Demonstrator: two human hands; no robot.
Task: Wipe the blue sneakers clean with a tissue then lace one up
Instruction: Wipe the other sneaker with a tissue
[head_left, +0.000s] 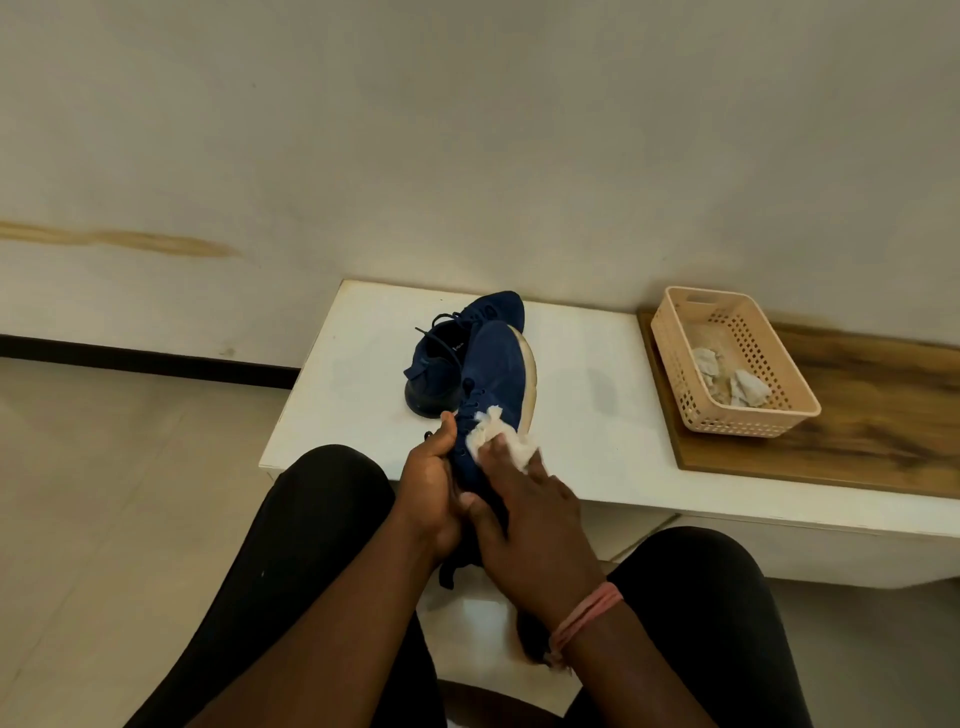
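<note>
The left hand (434, 486) grips the heel end of a blue sneaker (496, 384), its fingers curled round the shoe's side; the shoe is tipped on edge, its toe out over the white table (587, 415), its pale sole facing right; behind it the second sneaker (441, 364) sits on the table, touching the first; the right hand (530, 512) presses a crumpled tissue (501, 441) against the held shoe with fingers laid fairly flat; further right, a beige basket (779, 415) holding used tissues (730, 376) stands on a wooden board (883, 431).
</note>
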